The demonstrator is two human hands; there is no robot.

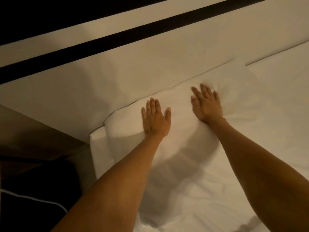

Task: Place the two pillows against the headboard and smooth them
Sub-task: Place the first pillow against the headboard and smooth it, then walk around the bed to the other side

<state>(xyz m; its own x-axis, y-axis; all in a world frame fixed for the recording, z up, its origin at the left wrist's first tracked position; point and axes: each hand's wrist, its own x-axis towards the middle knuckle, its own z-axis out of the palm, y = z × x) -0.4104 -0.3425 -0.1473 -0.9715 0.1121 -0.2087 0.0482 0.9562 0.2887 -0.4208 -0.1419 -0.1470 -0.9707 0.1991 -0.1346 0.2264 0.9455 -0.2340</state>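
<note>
We reach over the rumpled bed sheet [192, 198] with both hands flat and grasping nothing: left hand [155, 118] and right hand [206, 102] press palms down on the white pillow [182, 124], probably to smooth it. It lies under them, its far edge against the headboard [117, 69].

dim warm light; cream wall [150, 52] with black stripes [117, 36]; dark floor [33, 190] left.

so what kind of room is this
Probably a bedroom, perhaps a hotel room: both hands, left and right, press a white pillow on white bedding against a pale headboard.
</note>
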